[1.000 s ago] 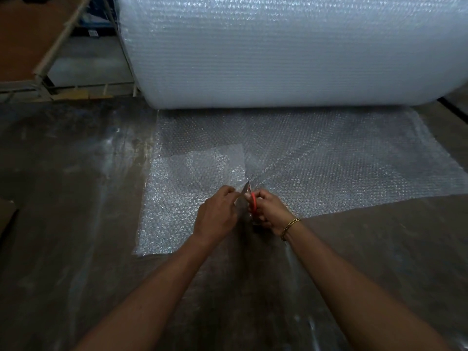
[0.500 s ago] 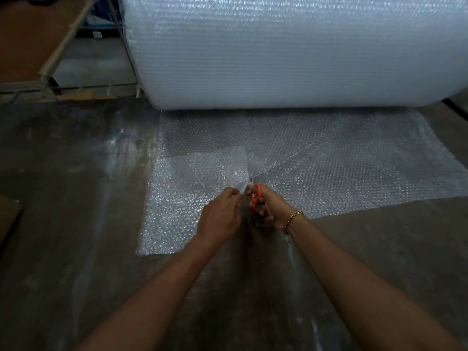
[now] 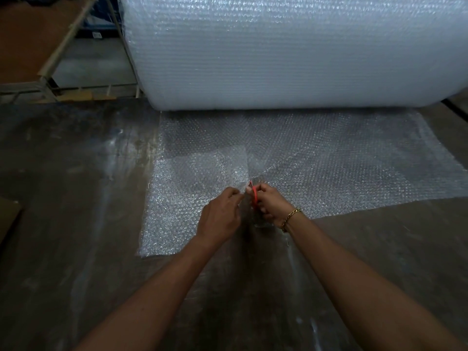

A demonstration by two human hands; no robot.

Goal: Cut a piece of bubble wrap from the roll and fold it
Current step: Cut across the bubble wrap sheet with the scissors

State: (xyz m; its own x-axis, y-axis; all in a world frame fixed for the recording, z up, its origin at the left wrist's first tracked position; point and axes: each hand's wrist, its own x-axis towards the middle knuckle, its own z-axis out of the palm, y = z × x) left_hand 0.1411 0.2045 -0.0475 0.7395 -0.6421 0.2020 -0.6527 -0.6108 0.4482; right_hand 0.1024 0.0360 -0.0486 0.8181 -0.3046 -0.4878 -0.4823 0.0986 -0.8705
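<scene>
The right hand (image 3: 272,204) gripped red scissors (image 3: 254,198); just beside it the left hand (image 3: 219,217) pinched the bubble wrap sheet (image 3: 329,171), the roll (image 3: 291,51) lying beyond both.

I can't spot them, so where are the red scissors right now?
The scissors are centre of the head view, held in the right hand, beside the left hand, over the sheet.

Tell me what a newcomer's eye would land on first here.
The huge white roll fills the top of the view, and a sheet lies spread from under it toward the person. At the sheet's near edge the right hand grips red scissors, while the left hand pinches the sheet beside them. A gold bracelet glints on the right wrist.
</scene>
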